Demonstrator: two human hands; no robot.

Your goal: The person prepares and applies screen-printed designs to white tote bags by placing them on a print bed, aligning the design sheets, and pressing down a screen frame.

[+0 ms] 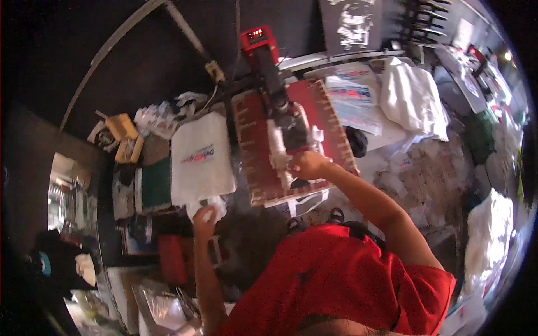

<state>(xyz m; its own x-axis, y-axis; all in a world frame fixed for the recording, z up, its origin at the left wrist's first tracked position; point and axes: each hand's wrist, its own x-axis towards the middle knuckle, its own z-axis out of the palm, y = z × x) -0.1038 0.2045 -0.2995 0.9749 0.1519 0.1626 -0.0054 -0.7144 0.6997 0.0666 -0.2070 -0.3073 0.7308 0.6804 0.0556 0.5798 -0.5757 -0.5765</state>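
Observation:
A red heat press stands before me, with a red display on top. My right hand is closed on its handle, which is wrapped in pale material. A white strap hangs from the press's front edge. Left of the press lies a white bag with a small red and blue print. Just below it, my left hand is closed on a white, crumpled strap or part of that bag.
Printed white sheets or bags and white fabric lie right of the press. Crumpled plastic, yellow boxes and a green board are at left. A plastic-wrapped bundle stands far right. Sandalled feet show below.

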